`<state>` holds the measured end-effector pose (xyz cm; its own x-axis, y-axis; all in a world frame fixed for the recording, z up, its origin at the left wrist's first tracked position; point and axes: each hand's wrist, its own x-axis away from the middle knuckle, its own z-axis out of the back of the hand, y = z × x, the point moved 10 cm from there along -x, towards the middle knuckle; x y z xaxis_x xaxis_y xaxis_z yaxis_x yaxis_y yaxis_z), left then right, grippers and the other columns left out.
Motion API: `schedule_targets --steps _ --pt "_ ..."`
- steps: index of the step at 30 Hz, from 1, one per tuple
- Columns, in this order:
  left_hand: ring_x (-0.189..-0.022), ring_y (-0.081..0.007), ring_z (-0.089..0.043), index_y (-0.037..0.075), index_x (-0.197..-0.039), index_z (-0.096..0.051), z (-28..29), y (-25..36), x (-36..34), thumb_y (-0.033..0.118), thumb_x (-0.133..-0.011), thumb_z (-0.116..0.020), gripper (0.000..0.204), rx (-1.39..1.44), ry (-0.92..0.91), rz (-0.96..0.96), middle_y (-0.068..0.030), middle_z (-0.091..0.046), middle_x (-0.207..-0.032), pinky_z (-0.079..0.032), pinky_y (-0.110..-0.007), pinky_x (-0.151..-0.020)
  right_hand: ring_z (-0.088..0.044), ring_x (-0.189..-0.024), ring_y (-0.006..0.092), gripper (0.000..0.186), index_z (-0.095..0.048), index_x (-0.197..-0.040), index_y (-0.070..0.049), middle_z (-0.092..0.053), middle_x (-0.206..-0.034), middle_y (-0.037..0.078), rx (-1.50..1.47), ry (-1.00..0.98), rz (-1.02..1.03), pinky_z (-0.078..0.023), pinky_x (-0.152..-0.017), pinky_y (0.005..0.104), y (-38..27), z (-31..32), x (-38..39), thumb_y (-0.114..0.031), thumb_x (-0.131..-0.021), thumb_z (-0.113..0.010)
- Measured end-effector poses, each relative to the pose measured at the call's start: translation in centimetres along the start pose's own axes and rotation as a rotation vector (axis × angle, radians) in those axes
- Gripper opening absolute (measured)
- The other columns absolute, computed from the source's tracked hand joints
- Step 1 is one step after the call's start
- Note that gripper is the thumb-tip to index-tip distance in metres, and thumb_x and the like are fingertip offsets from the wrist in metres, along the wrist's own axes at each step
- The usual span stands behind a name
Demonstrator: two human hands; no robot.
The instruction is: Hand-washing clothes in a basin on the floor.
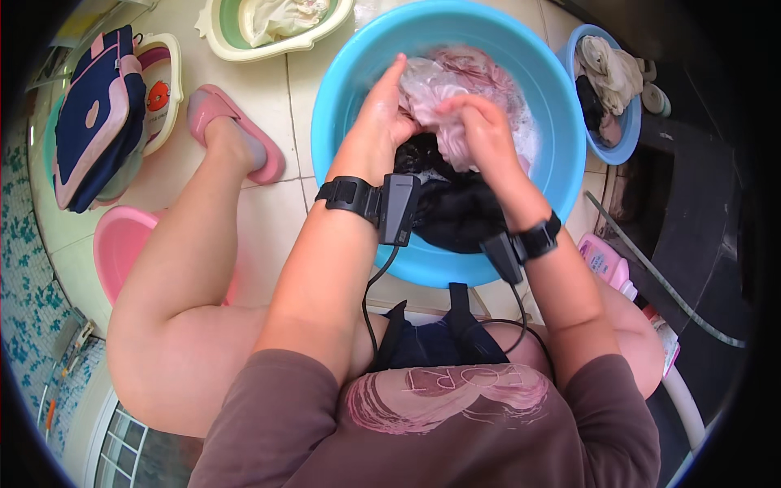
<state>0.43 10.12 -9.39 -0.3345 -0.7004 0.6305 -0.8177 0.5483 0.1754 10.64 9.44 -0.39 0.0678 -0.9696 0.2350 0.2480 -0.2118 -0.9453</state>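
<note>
Over a large blue basin (325, 130) both my hands work on a wet, soapy pink garment (443, 93). My left hand (386, 110) has the cloth's left side between thumb and fingers, its index side stretched away from me. Curled fingers of my right hand (484, 134) grip the right side of the bunched cloth. Beneath lies a soaked black garment (460, 215) in the near part of the basin. Suds and more pinkish wet fabric show at the far right inside it; the water depth is hidden.
A smaller blue basin (610, 150) of clothes stands right, beside a dark ledge (691, 203). A pink bottle (602, 260) is near my right knee. Left are a navy-and-pink backpack (93, 122), a pink basin (122, 236) and my slippered foot (264, 154). A cream-rimmed basin (305, 41) holds pale cloth.
</note>
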Motion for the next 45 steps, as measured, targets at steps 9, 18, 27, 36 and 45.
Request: schedule_targets --steps 9,18,27,36,45 --pt "-0.098 -0.0302 -0.062 0.000 -0.123 -0.044 -3.0 -4.0 0.1 0.021 -0.097 -0.048 0.034 -0.234 -0.015 -0.064 -0.0180 -0.057 -0.114 -0.055 -0.046 -0.081 -0.057 -0.079 0.0350 0.015 -0.065 -0.075 -0.006 -0.064 -0.082 0.012 0.690 0.364 0.287 -0.045 -0.073 0.0445 -1.0 3.3 -1.2 -0.011 -0.081 -0.051" --pt "-0.098 -0.0260 -0.062 0.001 -0.115 -0.049 -1.8 -3.5 1.9 0.024 -0.099 -0.041 0.028 -0.227 0.090 0.061 -0.0143 -0.061 -0.107 -0.053 -0.044 -0.084 -0.055 -0.080 0.0364 0.009 -0.062 -0.070 -0.007 -0.061 -0.079 0.010 0.712 0.170 0.500 -0.046 -0.072 0.0459 -4.8 -1.1 1.7 -0.010 -0.077 -0.056" --pt "-0.117 -0.0300 -0.053 -0.001 -0.130 -0.040 -6.0 2.4 3.6 0.031 -0.096 -0.057 0.050 -0.081 -0.195 -0.219 -0.0178 -0.051 -0.127 -0.046 -0.046 -0.099 -0.064 -0.093 0.0217 0.040 -0.060 -0.113 -0.001 -0.066 -0.102 0.015 0.018 -0.166 -0.384 -0.049 -0.080 0.0317 3.4 3.4 0.5 -0.035 -0.093 -0.053" --pt "-0.126 -0.0297 -0.045 -0.004 -0.132 -0.042 -9.0 -5.4 7.7 0.039 -0.093 -0.059 0.060 -0.611 -0.124 0.108 -0.0214 -0.049 -0.129 -0.041 -0.044 -0.100 -0.064 -0.084 0.0166 0.048 -0.061 -0.108 0.001 -0.068 -0.088 0.008 -0.388 0.049 -0.379 -0.053 -0.073 0.0318 -4.1 7.3 6.4 -0.044 -0.099 -0.046" --pt "-0.094 -0.0224 -0.065 -0.004 -0.112 -0.058 -21.2 0.3 17.2 0.032 -0.101 -0.043 0.040 -0.954 -0.389 -0.500 -0.0156 -0.065 -0.107 -0.051 -0.036 -0.085 -0.067 -0.084 0.0186 0.033 -0.061 -0.105 0.002 -0.067 -0.098 0.011 -0.362 0.161 0.096 -0.054 -0.077 0.0318 -15.7 15.2 9.0 -0.027 -0.099 -0.047"
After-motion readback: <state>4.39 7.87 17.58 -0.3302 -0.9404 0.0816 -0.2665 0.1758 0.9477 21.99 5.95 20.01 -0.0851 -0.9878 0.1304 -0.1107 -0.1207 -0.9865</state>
